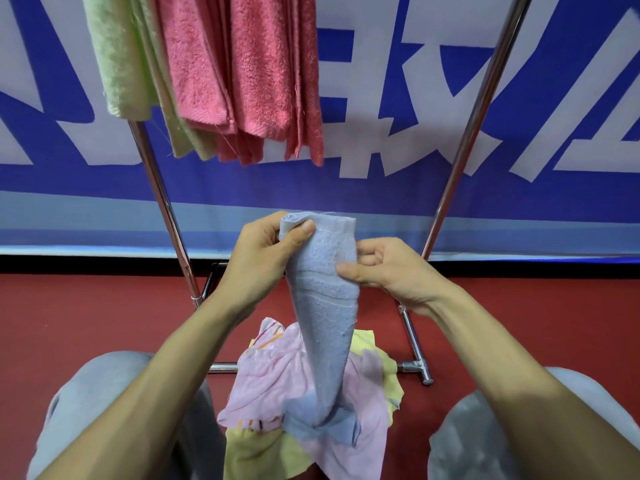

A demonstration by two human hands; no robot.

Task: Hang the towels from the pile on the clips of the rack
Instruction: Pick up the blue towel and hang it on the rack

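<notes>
Red floor (86,306), blue banner behind. Left hand (258,261) pinches top corner of blue towel (325,306); right hand (388,268) pinches its edge just beside. Tail drags on pile (277,386). Soft, light, floppy, so grip hem corners. Rack (467,133) above; clips unseen.

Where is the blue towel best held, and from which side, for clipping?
Probably the top hem, one corner from each side. The blue towel hangs bunched and narrow, tail on the pile; the left hand pinches one top corner, the right hand its edge lower down.
</notes>
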